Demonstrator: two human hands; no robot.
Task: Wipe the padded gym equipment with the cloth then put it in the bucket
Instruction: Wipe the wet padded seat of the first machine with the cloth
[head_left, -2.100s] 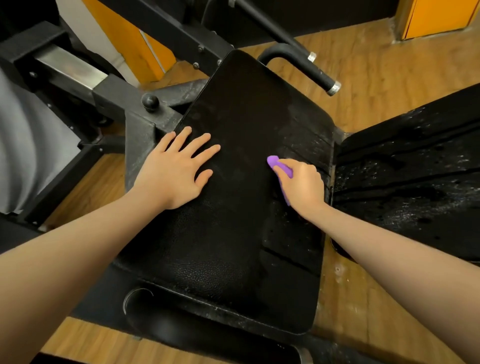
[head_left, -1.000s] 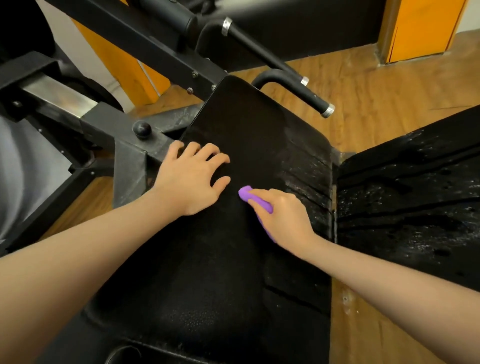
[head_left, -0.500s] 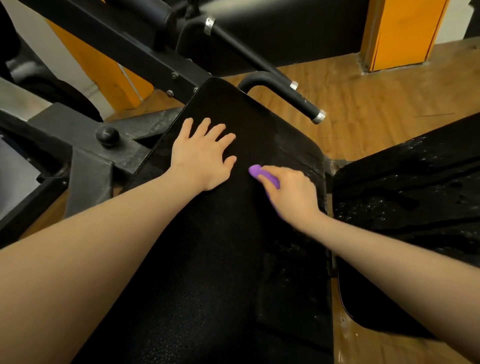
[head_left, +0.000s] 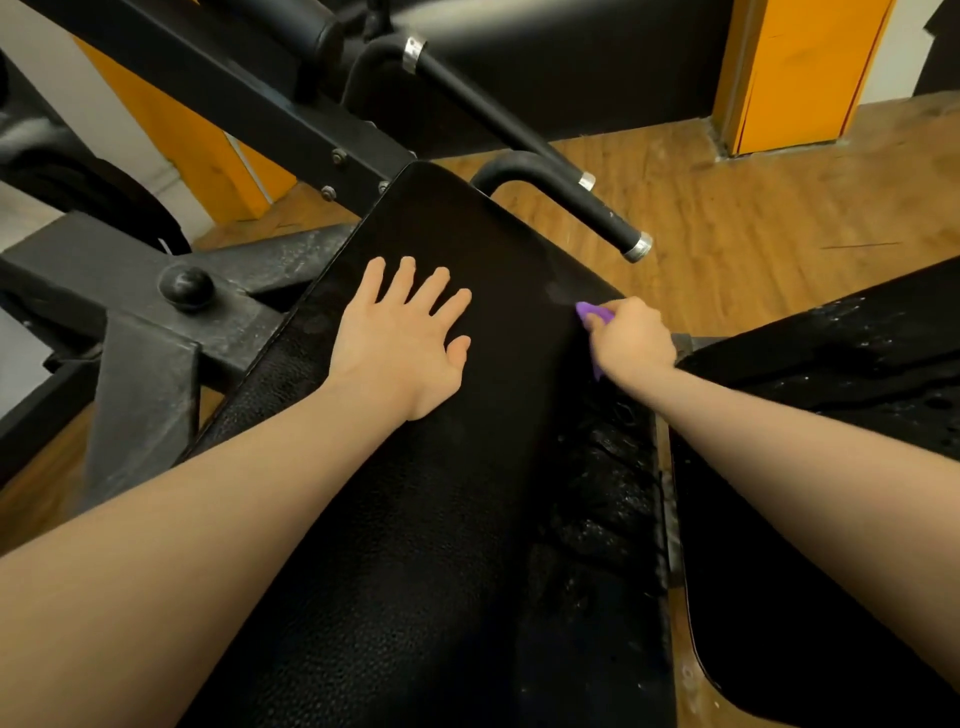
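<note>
The long black padded bench (head_left: 415, 519) filled the middle of the view, running away from the person toward the black steel frame (head_left: 249, 119), and it was the surface being wiped. A second black pad (head_left: 831, 415) lay to the right, just beside it across a narrow gap, speckled with pale flecks that looked like wet or grime, as did the cracked right strip of the main pad. The left hand (head_left: 405, 343) lay flat on the upper part of the pad with its fingers straight and spread wide, holding nothing and seemingly bracing. The right hand (head_left: 631, 338) sat at the pad's right edge, its fingers curled round the purple cloth (head_left: 592, 313), of which only a small tip and a sliver below the hand showed. A dull smear lay on the pad just beyond the cloth, near the black handle bar (head_left: 587, 208). To do the wiping well, I judged the cloth should be opened out flatter under the palm, pressed firmly, and drawn in overlapping strokes along the pad, with extra care over the rough, flecked right strip where dirt would lodge in the cracks. As for containers, no bucket appeared anywhere in view, so its place and contents could not be told, and dropping the cloth in was not yet done.
</note>
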